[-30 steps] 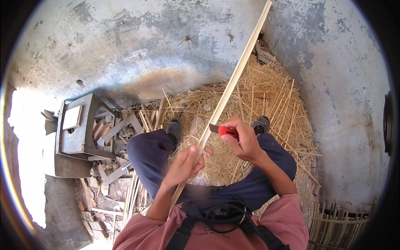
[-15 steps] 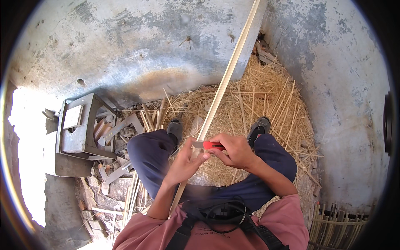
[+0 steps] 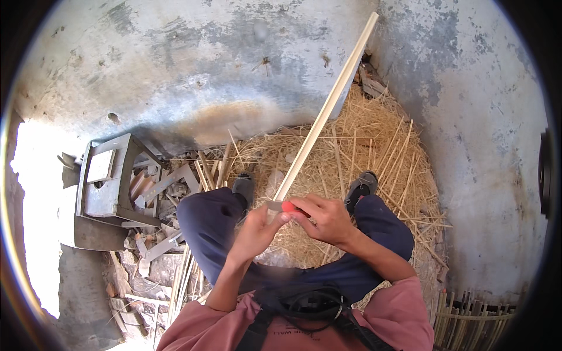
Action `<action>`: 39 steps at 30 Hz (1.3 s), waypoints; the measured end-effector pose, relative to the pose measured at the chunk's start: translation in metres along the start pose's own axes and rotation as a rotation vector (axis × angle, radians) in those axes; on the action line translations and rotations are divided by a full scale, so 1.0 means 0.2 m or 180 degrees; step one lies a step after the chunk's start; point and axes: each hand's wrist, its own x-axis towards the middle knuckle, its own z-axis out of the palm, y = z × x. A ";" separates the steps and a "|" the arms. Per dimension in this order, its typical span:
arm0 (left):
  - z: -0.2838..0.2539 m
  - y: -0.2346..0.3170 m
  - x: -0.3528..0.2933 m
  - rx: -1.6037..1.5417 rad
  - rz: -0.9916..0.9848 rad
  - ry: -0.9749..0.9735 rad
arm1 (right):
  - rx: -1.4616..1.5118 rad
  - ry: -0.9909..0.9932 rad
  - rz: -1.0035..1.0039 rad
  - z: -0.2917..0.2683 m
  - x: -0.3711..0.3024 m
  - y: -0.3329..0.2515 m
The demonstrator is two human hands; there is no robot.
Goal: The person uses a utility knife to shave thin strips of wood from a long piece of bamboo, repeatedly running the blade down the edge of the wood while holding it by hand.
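A long pale strip, split bamboo or wood by its look, slants from my hands up toward the far right, its far end in the air before the wall. My left hand is closed around its near part, thumb and fingers pinching it. In my right hand is a knife with a red handle, gripped in curled fingers. Its grey blade lies crosswise over the strip, close to the left fingertips. Both thumbs nearly meet below the blade. The exact contact of the edge is hidden.
Straw-like shavings and thin sticks cover the floor between my feet. On the left lies a wooden stool beside rubble and scraps. A bundle of upright sticks stands at lower right. Worn walls rise ahead and right.
The strip has shifted so that its far end now shows below the picture's top. Its near length, seen earlier beside my left forearm, no longer shows. My hands stay together around knife and strip.
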 end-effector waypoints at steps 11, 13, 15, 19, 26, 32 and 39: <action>0.03 0.00 0.04 -0.0444 0.0027 -0.0050 | -0.0544 0.0283 -0.0141 0.02 0.00 0.02; 0.02 -0.03 0.04 -0.0466 -0.0103 -0.0083 | -0.0642 0.0290 -0.0167 0.02 0.00 0.01; 0.02 -0.03 0.05 -0.0428 -0.0129 -0.0070 | -0.0731 0.0302 -0.0181 0.01 0.01 0.01; 0.04 -0.05 0.05 -0.0288 -0.0208 0.0090 | -0.0805 0.0303 -0.0155 0.00 0.02 0.00; 0.07 0.01 0.05 -0.0162 -0.0415 0.0292 | -0.0873 0.0302 -0.0098 -0.02 0.03 0.01; 0.09 0.00 0.06 -0.0076 -0.0360 0.0425 | -0.0827 0.0427 -0.0086 -0.01 0.03 0.02; 0.07 -0.04 0.05 0.0130 -0.0517 0.0320 | -0.0920 0.0364 -0.0027 -0.03 0.05 0.02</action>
